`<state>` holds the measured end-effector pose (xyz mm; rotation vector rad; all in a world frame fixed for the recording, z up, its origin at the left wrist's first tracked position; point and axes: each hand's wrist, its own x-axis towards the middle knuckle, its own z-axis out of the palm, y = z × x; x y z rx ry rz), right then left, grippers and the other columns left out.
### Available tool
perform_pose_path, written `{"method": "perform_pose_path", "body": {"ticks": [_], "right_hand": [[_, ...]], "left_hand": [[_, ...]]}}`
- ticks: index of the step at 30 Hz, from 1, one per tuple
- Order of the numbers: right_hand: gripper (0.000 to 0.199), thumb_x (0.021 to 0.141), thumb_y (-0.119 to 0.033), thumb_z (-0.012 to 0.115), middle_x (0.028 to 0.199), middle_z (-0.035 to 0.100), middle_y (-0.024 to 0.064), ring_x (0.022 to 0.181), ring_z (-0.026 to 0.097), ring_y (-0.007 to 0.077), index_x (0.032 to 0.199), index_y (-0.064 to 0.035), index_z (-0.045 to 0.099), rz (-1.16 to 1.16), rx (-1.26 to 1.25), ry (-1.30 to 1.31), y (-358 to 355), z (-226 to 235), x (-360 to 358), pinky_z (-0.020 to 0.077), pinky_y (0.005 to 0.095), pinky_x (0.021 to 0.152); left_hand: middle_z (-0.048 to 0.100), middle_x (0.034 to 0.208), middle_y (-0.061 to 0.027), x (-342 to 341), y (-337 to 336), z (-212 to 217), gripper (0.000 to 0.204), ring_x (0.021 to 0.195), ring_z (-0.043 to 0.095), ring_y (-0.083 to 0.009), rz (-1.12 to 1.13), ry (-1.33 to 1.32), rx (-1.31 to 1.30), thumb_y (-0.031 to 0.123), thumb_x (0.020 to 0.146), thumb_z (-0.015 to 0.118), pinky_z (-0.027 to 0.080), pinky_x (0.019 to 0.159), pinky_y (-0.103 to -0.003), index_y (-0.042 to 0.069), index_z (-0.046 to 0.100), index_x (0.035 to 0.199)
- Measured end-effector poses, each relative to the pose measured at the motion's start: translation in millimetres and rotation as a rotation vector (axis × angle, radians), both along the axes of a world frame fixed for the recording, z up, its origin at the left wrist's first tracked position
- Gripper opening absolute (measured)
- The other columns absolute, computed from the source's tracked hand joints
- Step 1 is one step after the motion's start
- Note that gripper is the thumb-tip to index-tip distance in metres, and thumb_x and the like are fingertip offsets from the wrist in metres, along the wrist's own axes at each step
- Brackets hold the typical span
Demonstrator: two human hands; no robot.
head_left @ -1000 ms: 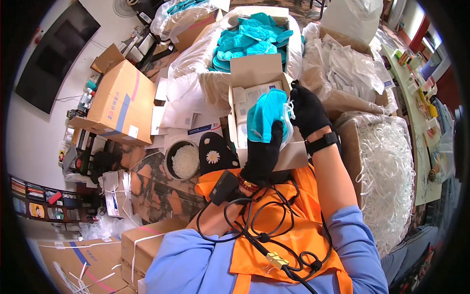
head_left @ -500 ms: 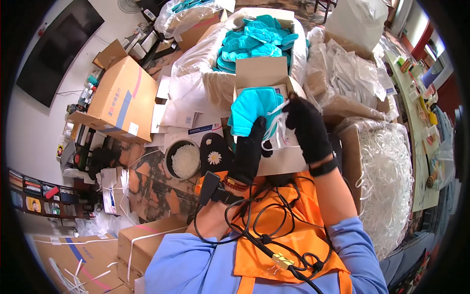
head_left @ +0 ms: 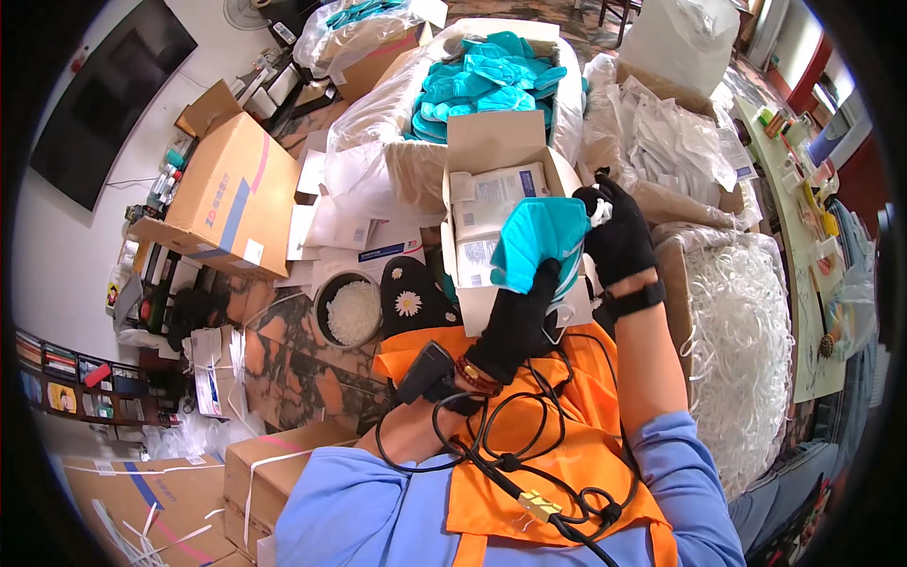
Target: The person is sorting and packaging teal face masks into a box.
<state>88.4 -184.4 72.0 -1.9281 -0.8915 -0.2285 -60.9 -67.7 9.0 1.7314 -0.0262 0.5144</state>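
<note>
Gripping teal face mask (head_left: 534, 244) in left hand (head_left: 515, 323), white ear loop (head_left: 601, 214) in right hand (head_left: 621, 231), with packets (head_left: 496, 197) already in open carton (head_left: 495, 140), loose masks (head_left: 489, 77) remaining in plastic-lined box (head_left: 570, 106).

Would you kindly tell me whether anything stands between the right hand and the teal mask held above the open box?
Nothing visible blocks it: the right hand is close beside the upper right edge of the teal mask, with only a bunched white strap at its fingertips. The left hand holds the mask lower down.
</note>
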Motion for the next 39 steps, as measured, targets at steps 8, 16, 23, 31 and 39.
{"method": "perform_pose_path", "body": {"ticks": [8, 16, 23, 31, 39], "right_hand": [[0.023, 0.077, -0.009, 0.071, 0.079, 0.067, 0.0073, 0.069, 0.062, 0.0156, 0.095, 0.0023, 0.063, -0.196, 0.048, 0.245, 18.6, -29.6, 19.9, 0.0511, 0.0270, 0.068], [0.028, 0.085, -0.023, 0.058, 0.105, 0.068, 0.0083, 0.101, 0.063, 0.0242, 0.109, -0.0106, 0.066, -0.468, -0.648, -0.111, -18.5, -84.2, 113.2, 0.0478, 0.0379, 0.087], [0.027, 0.094, -0.036, 0.058, 0.071, 0.053, -0.0008, 0.061, 0.054, 0.0094, 0.096, -0.0093, 0.063, -0.229, 0.586, 0.343, -99.1, 56.1, 82.7, 0.0459, 0.0227, 0.057], [0.031, 0.094, -0.031, 0.056, 0.095, 0.064, 0.0022, 0.082, 0.058, 0.0105, 0.110, -0.0053, 0.063, 0.140, 0.560, 0.755, -55.8, 19.2, -75.6, 0.0468, 0.0264, 0.075], [0.025, 0.090, -0.018, 0.064, 0.100, 0.068, 0.0049, 0.092, 0.063, 0.0127, 0.110, -0.0024, 0.065, -0.052, 0.423, 0.618, -29.2, 26.5, -53.1, 0.0487, 0.0299, 0.082]], "left_hand": [[0.060, 0.107, -0.0124, -13.2, -26.8, 10.0, 0.028, 0.094, 0.058, -0.0232, 0.067, -0.020, -0.144, 0.017, 0.099, 0.054, 0.047, 0.082, -0.037, 0.000, 0.054, 0.121], [0.063, 0.092, -0.0041, -18.0, -29.2, -22.2, 0.031, 0.076, 0.060, -0.0153, -0.041, 0.301, -0.294, 0.031, 0.099, 0.054, 0.051, 0.063, -0.028, 0.008, 0.059, 0.119], [0.061, 0.086, 0.0032, 3.1, -9.7, 53.3, 0.024, 0.069, 0.054, -0.0062, -0.170, 0.465, -0.874, 0.028, 0.096, 0.060, 0.043, 0.058, -0.023, 0.012, 0.063, 0.114], [0.059, 0.081, 0.0020, 16.5, 13.3, 76.0, 0.026, 0.063, 0.052, -0.0057, -0.249, 0.504, -0.498, 0.035, 0.092, 0.063, 0.042, 0.052, -0.022, 0.012, 0.061, 0.103], [0.060, 0.108, -0.0137, 30.3, 39.7, 64.2, 0.057, 0.094, 0.060, -0.0245, 0.212, 0.064, 0.311, 0.029, 0.077, 0.080, 0.050, 0.083, -0.035, 0.000, 0.052, 0.117]]}}
